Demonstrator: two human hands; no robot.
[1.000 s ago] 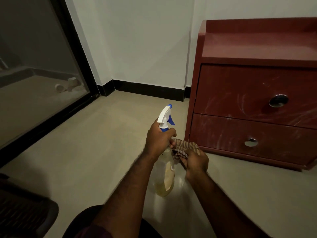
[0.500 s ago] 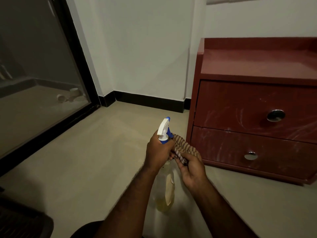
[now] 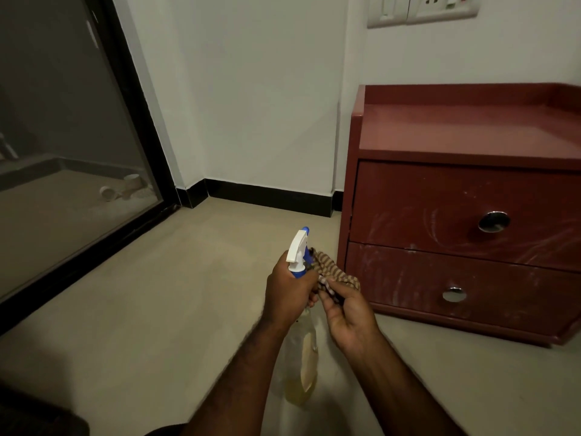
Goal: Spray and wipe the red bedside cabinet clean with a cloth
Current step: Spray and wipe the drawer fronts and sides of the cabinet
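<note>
Beige floor [image 3: 157, 309], white corner wall [image 3: 251, 89], glass door [image 3: 63, 136] on the left. Red cabinet [image 3: 456, 196] stands right of the hands, untouched (drawer fronts streaked white). Left hand [image 3: 290, 294] fingers wrap the spray bottle [image 3: 298, 251] neck; right hand [image 3: 347, 313] fingers pinch the striped cloth [image 3: 333, 272] beside its nozzle.

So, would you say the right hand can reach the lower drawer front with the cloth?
Probably yes: the right hand holds the striped cloth close to the lower drawer, with nothing between them; the left hand and spray bottle are on its other side.
</note>
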